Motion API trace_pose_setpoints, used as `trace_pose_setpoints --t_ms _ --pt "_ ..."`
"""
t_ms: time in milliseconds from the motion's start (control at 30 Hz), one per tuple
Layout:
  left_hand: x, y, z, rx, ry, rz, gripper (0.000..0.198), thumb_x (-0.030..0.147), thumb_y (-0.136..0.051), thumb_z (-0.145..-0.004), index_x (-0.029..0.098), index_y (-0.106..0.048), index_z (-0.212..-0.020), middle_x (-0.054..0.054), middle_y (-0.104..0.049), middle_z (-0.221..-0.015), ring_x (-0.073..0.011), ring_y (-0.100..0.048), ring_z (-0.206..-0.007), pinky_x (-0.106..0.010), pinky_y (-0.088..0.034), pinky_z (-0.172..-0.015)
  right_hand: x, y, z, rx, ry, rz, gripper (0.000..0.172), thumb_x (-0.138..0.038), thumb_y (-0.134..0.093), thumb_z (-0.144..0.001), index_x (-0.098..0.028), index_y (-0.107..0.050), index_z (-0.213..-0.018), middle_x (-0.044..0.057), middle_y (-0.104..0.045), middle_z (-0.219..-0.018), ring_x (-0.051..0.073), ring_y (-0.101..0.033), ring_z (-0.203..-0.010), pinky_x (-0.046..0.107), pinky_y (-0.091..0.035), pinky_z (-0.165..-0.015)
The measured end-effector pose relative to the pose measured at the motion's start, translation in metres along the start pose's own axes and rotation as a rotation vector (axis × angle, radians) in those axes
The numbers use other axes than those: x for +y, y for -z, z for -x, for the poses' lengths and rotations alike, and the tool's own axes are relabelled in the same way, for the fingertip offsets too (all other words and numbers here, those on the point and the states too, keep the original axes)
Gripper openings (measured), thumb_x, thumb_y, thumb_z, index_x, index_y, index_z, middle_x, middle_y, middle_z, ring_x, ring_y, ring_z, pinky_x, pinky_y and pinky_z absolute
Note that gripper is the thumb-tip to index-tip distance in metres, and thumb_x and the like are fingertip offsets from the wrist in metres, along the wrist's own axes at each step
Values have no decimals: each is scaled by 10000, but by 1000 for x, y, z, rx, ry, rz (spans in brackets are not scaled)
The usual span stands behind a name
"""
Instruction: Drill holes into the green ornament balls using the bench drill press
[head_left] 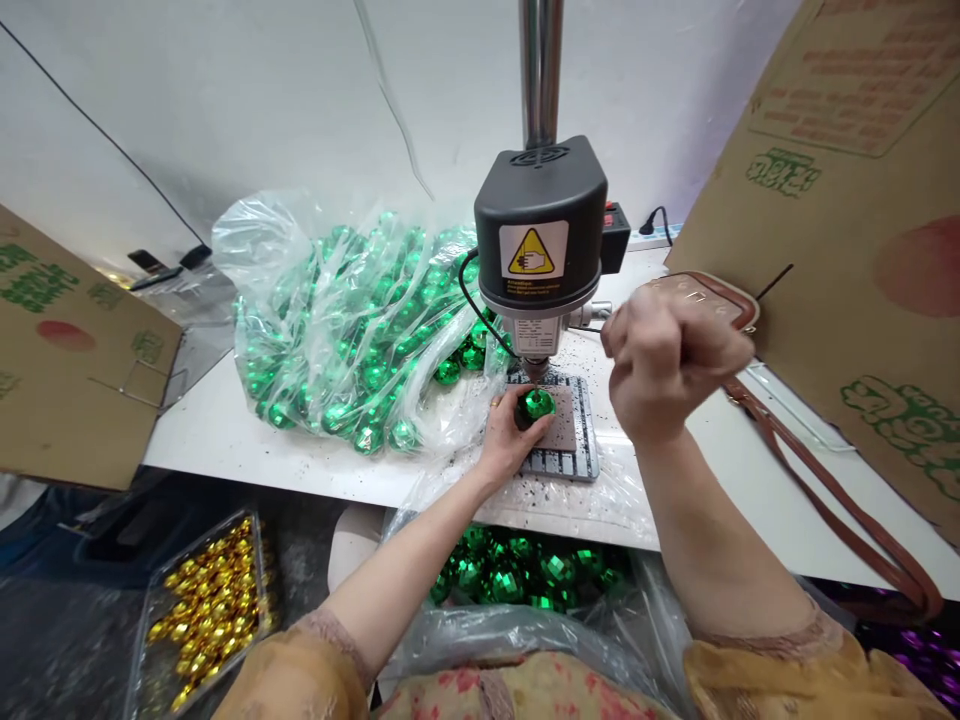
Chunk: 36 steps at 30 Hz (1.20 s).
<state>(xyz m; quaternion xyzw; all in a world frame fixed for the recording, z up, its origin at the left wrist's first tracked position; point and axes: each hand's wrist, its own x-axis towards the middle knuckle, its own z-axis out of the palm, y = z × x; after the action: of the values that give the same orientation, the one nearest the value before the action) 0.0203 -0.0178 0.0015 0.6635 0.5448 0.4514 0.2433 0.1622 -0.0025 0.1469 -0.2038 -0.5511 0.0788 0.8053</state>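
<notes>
One ball [538, 404]: glossy green, faceted, round.

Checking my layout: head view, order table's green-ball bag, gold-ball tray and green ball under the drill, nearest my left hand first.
1. Green ball: in left hand.
2. Green-ball bag: leftward, on table.
3. Gold-ball tray: lower left.

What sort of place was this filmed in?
Probably a small workshop: a bench drill press stands on a white table strewn with dark specks, beside a large clear bag of shiny green balls.
</notes>
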Motion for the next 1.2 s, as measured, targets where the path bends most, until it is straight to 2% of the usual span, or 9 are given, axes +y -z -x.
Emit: trace_pose_setpoints --t_ms 200,400,467,567,700,833,967,1067,1200 --pt "24 27 37 52 -1 -86 346 297 -796 -759 215 -631 -1052 -65 -692 -1000 -250 -651 -954 -393 -519 -855 -6 -18 -36 54 -166 -113 502 -409 -705 -865 -240 -361 -541 -51 -351 -443 89 -293 -371 342 -235 -374" --pt "35 91 92 -547 -126 -209 457 507 -868 -685 232 -677 -997 -46 -713 -907 -240 -660 -861 -342 -522 -765 -4 -16 -31 51 -90 -95 480 -377 -671 -895 -239 -346 -570 -50 -324 -466 90 -305 -393 329 -240 -381" --pt "23 107 80 -492 -127 -207 368 505 -774 -819 234 -677 -1048 -51 -723 -938 -225 -671 -866 -337 -532 -776 -4 -17 -30 72 -75 -106 467 -314 -662 -902 -237 -346 -567 -52 -323 -468 86 -293 -394 322 -235 -384" --pt "-5 120 28 -248 -171 -289 158 321 -570 -971 232 -664 -1061 -66 -713 -974 -212 -657 -879 -362 -540 -826 -5 -18 -30 85 -50 -120 445 -238 -641 -907 -228 -351 -569 -52 -329 -470 80 -294 -393 314 -242 -394" --pt "-42 117 -48 -157 -151 -581 204 101 -553 -869 225 -671 -981 -118 -679 -1058 -273 -616 -988 -432 -509 -924 -4 -19 -30 76 6 -133 435 -213 -621 -919 -215 -342 -585 -53 -319 -478 60 -298 -400 283 -247 -406" --pt "-60 109 -83 -132 -72 -620 166 109 -625 -824 196 -654 -962 -152 -643 -1099 -315 -613 -1038 -467 -505 -936 -4 -19 -29 75 8 -100 432 -209 -606 -929 -214 -338 -590 -53 -328 -481 49 -297 -406 265 -252 -403" --pt "-47 113 -79 -44 -60 -505 317 148 -712 -770 201 -635 -1073 -107 -640 -1061 -287 -628 -1008 -441 -516 -926 -8 -19 -29 80 -24 -72 441 -193 -603 -923 -226 -322 -585 -50 -314 -471 67 -294 -402 291 -244 -387" --pt "-20 113 -55 59 -11 -121 433 286 -754 -795 217 -587 -1189 -56 -659 -999 -223 -650 -920 -371 -549 -843 -9 -19 -29 77 -18 -54 452 -234 -609 -927 -230 -316 -582 -49 -290 -479 75 -297 -400 304 -237 -384" --pt "9 94 -15 -139 117 361 452 440 -733 -851 218 -613 -1225 -83 -714 -1052 -210 -695 -916 -346 -579 -783 -8 -22 -29 116 -37 -26 490 -327 -636 -921 -239 -297 -578 -48 -283 -480 83 -289 -396 331 -222 -388"
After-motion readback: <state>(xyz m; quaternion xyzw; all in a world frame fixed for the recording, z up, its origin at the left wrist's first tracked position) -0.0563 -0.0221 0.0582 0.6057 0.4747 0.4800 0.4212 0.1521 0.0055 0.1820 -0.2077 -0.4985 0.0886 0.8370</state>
